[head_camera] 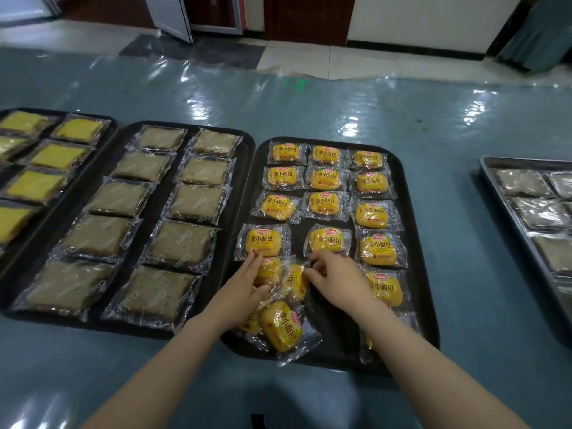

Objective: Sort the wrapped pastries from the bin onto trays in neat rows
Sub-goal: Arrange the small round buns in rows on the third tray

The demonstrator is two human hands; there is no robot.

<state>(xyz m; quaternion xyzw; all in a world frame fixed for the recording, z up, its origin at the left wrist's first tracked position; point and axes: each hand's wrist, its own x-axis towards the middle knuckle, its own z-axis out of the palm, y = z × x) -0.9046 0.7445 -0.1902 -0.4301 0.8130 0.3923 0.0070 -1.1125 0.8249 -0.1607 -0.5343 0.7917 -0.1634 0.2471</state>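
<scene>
A black tray (416,274) in front of me carries several small yellow wrapped buns in three columns. Near its front lies a loose pile of the same buns (280,325). My left hand (244,289) rests on a wrapped bun (269,270) at the left of the pile, with its fingers curled over the packet. My right hand (335,278) pinches the wrapper edge of another bun (295,281) in the middle of the tray. A bun in the right column (385,287) is partly hidden by my right wrist.
Left of this tray stands a black tray (241,181) with two columns of brown wrapped cakes. A further tray (110,131) with yellow cakes lies at the far left. A metal tray (495,193) with wrapped brown cakes sits at the right edge. Shiny plastic sheet covers the table (340,103).
</scene>
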